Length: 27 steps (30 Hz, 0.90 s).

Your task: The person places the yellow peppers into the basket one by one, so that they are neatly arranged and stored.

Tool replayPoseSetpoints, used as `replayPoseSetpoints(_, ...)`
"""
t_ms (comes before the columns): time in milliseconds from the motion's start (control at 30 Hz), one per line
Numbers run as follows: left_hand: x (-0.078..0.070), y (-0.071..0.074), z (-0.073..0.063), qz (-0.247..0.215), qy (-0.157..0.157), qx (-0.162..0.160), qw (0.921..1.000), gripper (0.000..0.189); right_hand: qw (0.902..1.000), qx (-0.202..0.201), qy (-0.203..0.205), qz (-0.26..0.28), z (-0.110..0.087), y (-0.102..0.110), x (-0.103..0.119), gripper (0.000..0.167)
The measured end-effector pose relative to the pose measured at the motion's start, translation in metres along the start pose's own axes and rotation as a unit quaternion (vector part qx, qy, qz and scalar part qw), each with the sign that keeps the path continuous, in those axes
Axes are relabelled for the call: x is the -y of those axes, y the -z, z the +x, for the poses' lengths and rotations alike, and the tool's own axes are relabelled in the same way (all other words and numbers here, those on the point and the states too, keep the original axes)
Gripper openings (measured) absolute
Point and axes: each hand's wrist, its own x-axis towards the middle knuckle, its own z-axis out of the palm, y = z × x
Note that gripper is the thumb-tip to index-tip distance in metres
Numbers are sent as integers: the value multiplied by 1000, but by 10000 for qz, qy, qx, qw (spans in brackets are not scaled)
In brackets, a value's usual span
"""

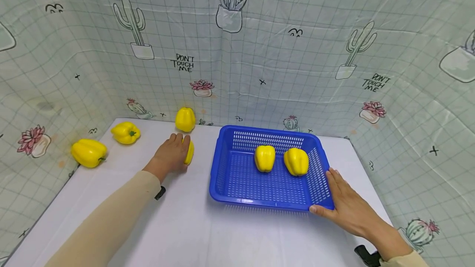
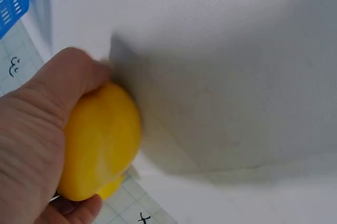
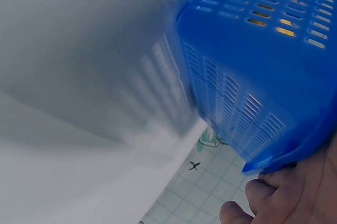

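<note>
My left hand grips a yellow bell pepper, left of the blue basket. In the head view the hand hides most of that bell pepper. The left wrist view shows the thumb along one side of it and fingertips at the other. My right hand rests against the right side of the blue plastic basket, its fingers extended along the rim and its thumb at the front right corner. Inside the basket sit two yellow bell peppers, one near the middle and another to its right.
Behind my left hand a yellow bell pepper stands near the table's back edge. Two more lie at the left, one farther back and one nearer the left edge. A patterned cloth surrounds the white table.
</note>
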Motion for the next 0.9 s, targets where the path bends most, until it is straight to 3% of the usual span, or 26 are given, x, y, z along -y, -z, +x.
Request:
replayPoseSetpoints(267,-3,12,1,143,-105,-715,9973,97,10000,52,-62,1,0,0,0,118)
replayPoseSetpoints(633,-18,42,5,472,-438,-1114,9917,98,10000,21,-12,-33,0,-2,0,118)
replayPoseSetpoints(900,-45,75,7,728,-605,-1299,9870,101,10000,-13,24,-72,0,-1,-1,117)
